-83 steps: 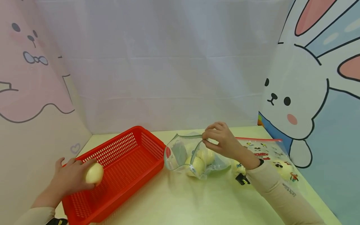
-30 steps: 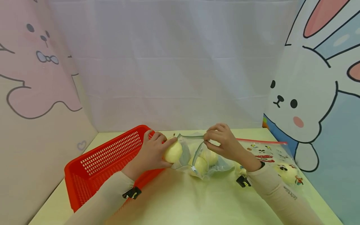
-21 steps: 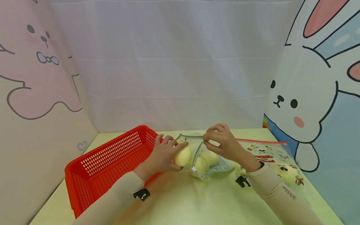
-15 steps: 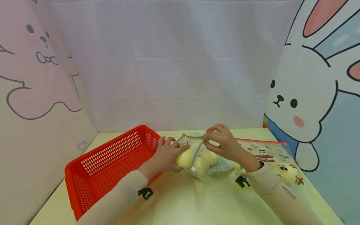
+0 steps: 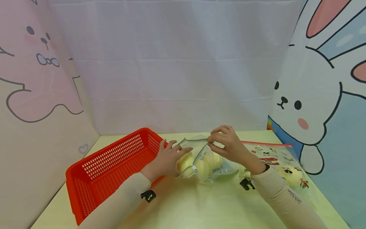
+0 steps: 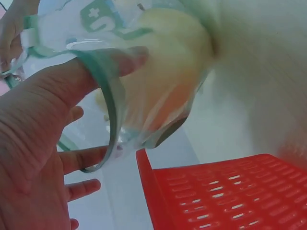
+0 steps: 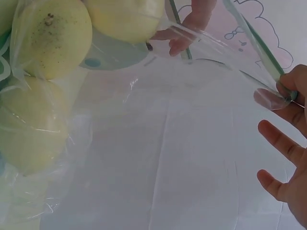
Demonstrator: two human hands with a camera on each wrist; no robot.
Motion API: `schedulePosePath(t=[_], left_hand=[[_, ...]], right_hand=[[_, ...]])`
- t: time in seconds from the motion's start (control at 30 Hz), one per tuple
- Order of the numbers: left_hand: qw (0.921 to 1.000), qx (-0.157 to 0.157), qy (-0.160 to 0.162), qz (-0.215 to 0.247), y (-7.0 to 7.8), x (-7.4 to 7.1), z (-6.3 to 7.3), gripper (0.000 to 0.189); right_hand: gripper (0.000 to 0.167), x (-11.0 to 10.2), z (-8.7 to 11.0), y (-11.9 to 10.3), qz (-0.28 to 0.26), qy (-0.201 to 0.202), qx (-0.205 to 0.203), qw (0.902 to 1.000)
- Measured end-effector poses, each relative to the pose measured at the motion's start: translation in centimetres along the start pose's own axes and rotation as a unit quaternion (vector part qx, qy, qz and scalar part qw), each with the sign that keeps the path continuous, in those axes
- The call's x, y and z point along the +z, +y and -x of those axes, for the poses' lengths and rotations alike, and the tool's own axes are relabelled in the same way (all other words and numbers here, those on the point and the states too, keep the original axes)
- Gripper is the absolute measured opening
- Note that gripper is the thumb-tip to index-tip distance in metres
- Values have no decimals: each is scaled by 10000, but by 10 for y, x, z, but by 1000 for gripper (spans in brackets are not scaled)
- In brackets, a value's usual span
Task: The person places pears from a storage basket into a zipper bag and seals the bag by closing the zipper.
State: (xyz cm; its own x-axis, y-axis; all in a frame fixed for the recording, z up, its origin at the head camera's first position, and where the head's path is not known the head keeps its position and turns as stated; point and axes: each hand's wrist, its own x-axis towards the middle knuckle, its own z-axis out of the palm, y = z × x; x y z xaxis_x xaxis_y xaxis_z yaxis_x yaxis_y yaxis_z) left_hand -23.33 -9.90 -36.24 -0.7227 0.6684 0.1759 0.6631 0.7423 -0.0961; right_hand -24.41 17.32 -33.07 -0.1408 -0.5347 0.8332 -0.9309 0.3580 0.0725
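Observation:
A clear zip bag (image 5: 226, 173) with a green-edged mouth lies mid-table, its mouth held apart toward the left. Several pale yellow pears sit inside, among them a front pear (image 5: 203, 169) and another pear (image 7: 50, 38) with a speckled end. My right hand (image 5: 226, 144) pinches the upper edge of the mouth between thumb and index finger, other fingers loose. My left hand (image 5: 166, 157) is at the mouth with fingers spread. In the left wrist view, its thumb reaches inside, beside the nearest pear (image 6: 168, 52), while one fingertip overlaps the green rim.
A red perforated plastic basket (image 5: 114, 173) stands left of the bag, under my left forearm. On the right, partly behind my right forearm, lies a printed bag (image 5: 266, 149) with a red zip and yellow fruit inside. Cartoon-printed cloth walls surround the table.
My left hand has brought a pear from over the basket into the bag's mouth, and its fingers have loosened from it. My right hand still pinches the bag edge.

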Motion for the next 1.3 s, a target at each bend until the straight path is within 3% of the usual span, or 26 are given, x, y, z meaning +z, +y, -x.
schedulePosePath(t=[0.2, 0.47, 0.63, 1.0, 1.3], left_hand=[[9999, -63, -59, 115, -5, -4, 5, 80], [9974, 205, -143, 674, -21, -9, 22, 24], [9968, 415, -181, 651, -26, -12, 27, 16], [9962, 514, 553, 440, -32, -8, 29, 14], [9883, 292, 1369, 609, -31, -25, 24, 17]], right_hand=[[29, -3, 1, 2, -10, 54, -19, 10000], [29, -5, 2, 4, -10, 35, 45, 10000], [29, -7, 1, 4, -24, 3, 69, 10000], [30, -11, 1, 12, -113, -22, 76, 9999], [28, -17, -4, 20, -218, 240, 43, 9995]])
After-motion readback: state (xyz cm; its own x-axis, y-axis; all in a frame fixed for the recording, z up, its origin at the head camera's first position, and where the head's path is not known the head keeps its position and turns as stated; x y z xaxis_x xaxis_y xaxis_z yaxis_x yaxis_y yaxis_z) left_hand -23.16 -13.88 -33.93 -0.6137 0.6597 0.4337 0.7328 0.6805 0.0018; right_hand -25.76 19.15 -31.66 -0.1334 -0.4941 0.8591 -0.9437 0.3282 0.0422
